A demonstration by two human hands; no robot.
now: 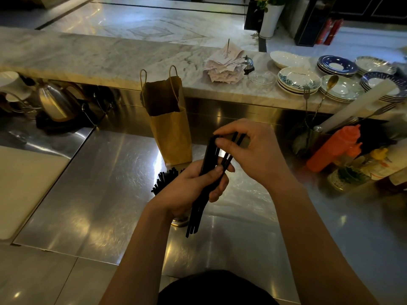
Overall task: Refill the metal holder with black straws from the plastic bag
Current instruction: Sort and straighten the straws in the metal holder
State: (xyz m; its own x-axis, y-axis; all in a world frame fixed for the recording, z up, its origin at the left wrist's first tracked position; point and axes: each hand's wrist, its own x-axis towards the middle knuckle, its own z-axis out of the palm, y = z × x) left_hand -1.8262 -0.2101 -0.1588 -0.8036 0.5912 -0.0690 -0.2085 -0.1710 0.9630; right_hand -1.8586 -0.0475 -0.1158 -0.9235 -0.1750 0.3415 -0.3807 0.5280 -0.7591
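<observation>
Left hand (191, 188) and right hand (251, 150) hold slim, rigid black straws (196, 216).

Paper bag (169, 119) upright on steel counter (99, 183); kettle (56, 102) far left; plates (298, 81) stacked right.

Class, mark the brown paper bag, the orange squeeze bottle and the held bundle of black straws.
brown paper bag (172, 137), head view, front face.
orange squeeze bottle (330, 150), head view, its body.
bundle of black straws (209, 155), head view, upper shafts.
</observation>
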